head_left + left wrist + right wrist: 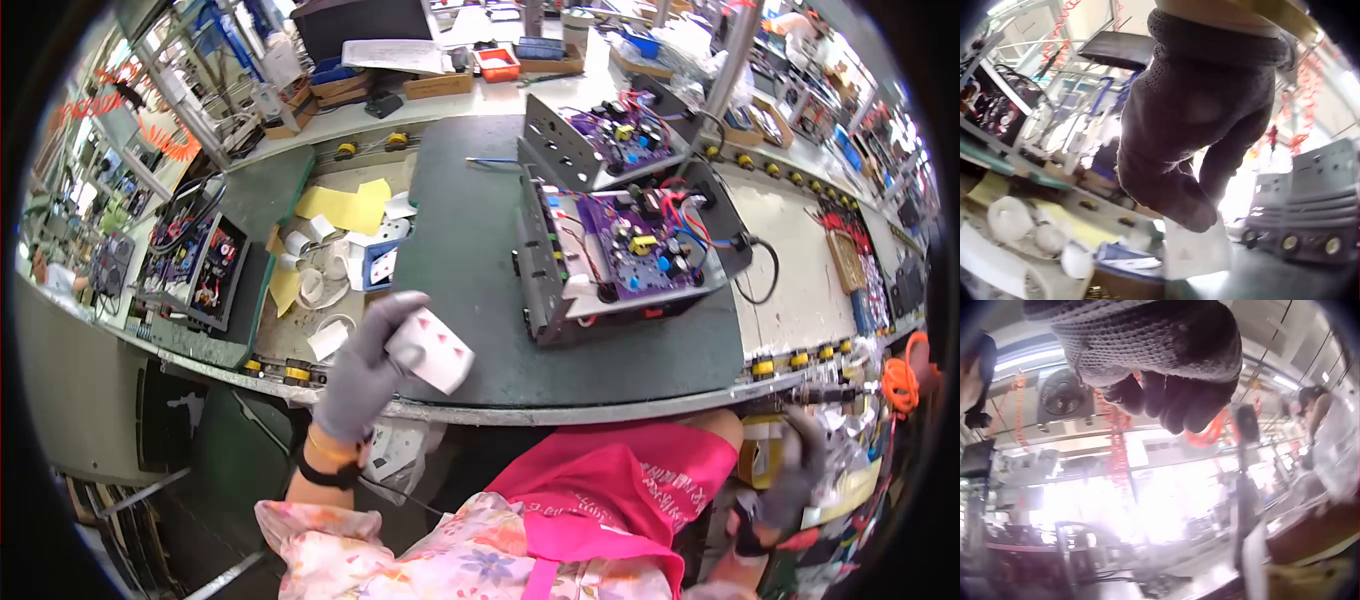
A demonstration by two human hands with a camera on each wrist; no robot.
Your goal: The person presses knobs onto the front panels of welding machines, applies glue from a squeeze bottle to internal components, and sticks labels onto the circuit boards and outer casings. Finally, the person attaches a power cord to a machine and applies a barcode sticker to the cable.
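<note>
My left hand [362, 375], in a grey glove, pinches a small white sheet of labels with red triangles [432, 352] between thumb and fingers. It holds the sheet over the front edge of the green work mat [470, 270]. The left wrist view shows the same white sheet [1194, 253] hanging below the fingertips. My right hand [797, 465], also gloved, is low at the right beside my lap, blurred in the head view. Its fingers [1188, 403] hang loosely curled in the right wrist view, with nothing seen in them. An opened metal case with a purple circuit board [640, 245] stands on the mat.
A second opened case [610, 135] stands behind the first, and another [195, 260] sits on the left mat. Between the mats lie yellow paper [345, 207], tape rolls [320, 288] and a blue box [380, 268]. A black cable [770, 275] loops off the front case's right side.
</note>
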